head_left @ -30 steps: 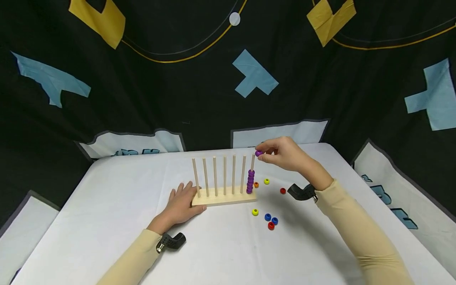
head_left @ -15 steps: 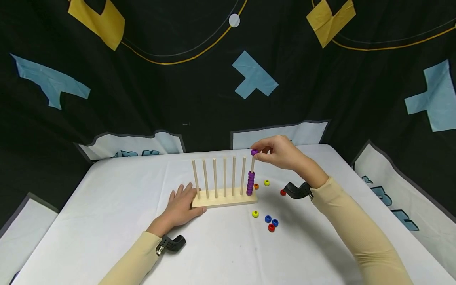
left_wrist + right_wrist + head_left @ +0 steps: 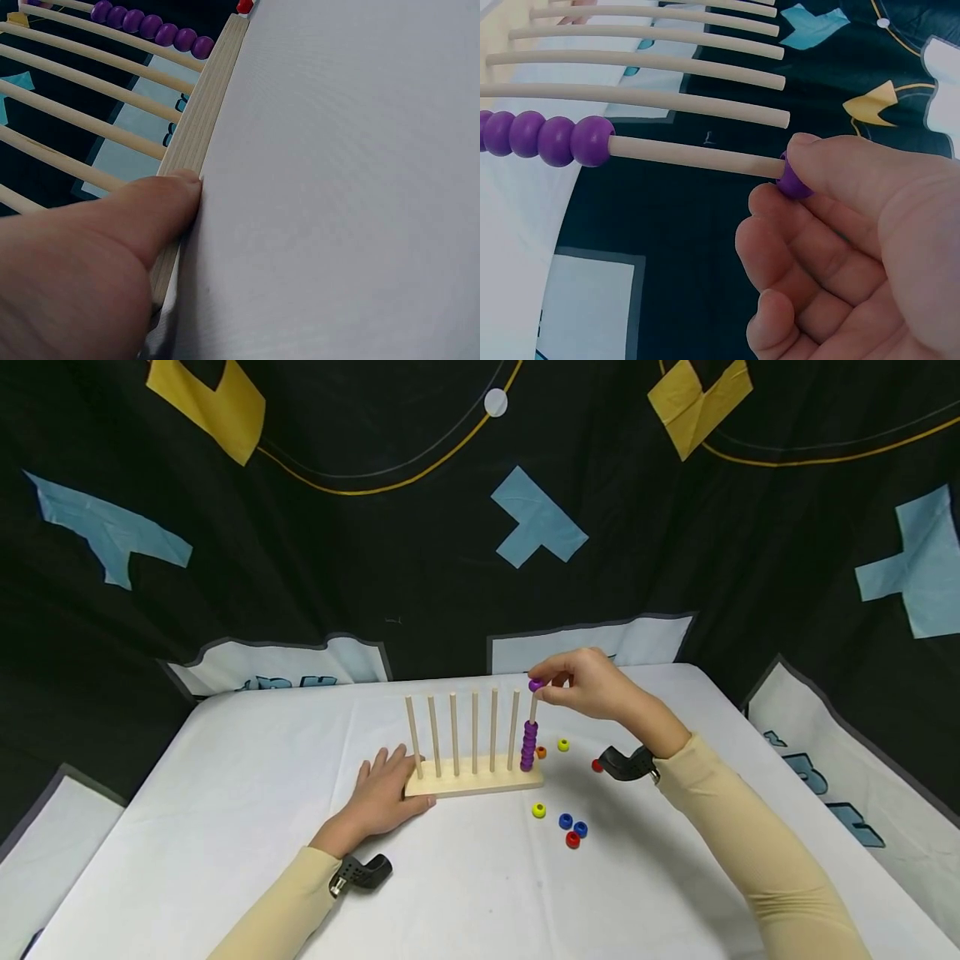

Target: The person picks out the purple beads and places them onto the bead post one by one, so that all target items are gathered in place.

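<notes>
A wooden bead rack (image 3: 472,787) with several upright pegs stands on the table. My left hand (image 3: 378,797) rests at its left end, fingers spread straight on the cloth. In the left wrist view, its thumb (image 3: 161,206) touches the front edge of the base. Several purple beads (image 3: 529,745) are stacked on the rightmost peg. Above them my right hand (image 3: 588,683) pinches another purple bead (image 3: 795,180) between thumb and fingers. In the right wrist view, that bead is at the tip of the same peg (image 3: 697,156), partly hidden by the thumb.
Loose beads lie right of the rack: yellow beads (image 3: 539,810), blue beads (image 3: 566,821), red beads (image 3: 573,840) and an orange bead (image 3: 541,752). One red bead is partly covered by the right wrist camera (image 3: 626,764). A black curtain (image 3: 420,585) hangs behind the white table (image 3: 450,893).
My right hand has moved slightly left, bringing the purple bead from beside the rightmost peg onto its tip. The left hand and the rack stay put.
</notes>
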`<state>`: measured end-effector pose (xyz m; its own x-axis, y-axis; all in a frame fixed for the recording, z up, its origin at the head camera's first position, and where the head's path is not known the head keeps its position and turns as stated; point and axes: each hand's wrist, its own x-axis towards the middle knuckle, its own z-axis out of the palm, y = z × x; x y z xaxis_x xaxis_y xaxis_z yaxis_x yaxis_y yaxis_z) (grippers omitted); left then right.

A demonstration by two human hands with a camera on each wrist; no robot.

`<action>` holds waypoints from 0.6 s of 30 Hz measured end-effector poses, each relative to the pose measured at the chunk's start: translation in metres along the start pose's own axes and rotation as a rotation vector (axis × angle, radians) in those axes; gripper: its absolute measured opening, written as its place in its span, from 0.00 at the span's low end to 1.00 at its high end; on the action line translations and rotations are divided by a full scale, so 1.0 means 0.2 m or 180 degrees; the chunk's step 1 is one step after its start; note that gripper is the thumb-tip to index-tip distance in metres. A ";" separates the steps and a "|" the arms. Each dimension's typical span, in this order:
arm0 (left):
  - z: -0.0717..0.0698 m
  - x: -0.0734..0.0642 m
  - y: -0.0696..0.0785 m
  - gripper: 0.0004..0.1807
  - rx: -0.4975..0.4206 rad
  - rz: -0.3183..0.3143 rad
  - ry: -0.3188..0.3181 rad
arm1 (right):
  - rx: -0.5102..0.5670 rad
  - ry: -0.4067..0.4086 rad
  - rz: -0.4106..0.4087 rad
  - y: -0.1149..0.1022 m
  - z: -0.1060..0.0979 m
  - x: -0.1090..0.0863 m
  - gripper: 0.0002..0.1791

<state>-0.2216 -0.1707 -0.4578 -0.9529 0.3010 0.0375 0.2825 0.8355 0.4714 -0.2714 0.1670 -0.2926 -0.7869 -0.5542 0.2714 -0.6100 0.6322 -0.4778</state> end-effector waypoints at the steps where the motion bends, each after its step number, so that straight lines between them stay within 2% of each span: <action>1: 0.00 0.00 0.00 0.40 0.0000 0.0001 0.0001 | -0.0008 0.0001 -0.0006 0.00 0.00 0.00 0.15; 18: 0.00 -0.01 0.01 0.40 -0.0004 -0.0008 0.0007 | -0.0050 -0.0034 -0.0049 0.01 0.01 -0.01 0.15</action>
<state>-0.2202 -0.1702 -0.4566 -0.9539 0.2977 0.0382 0.2798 0.8357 0.4725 -0.2708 0.1686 -0.2954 -0.7765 -0.5696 0.2695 -0.6234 0.6320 -0.4604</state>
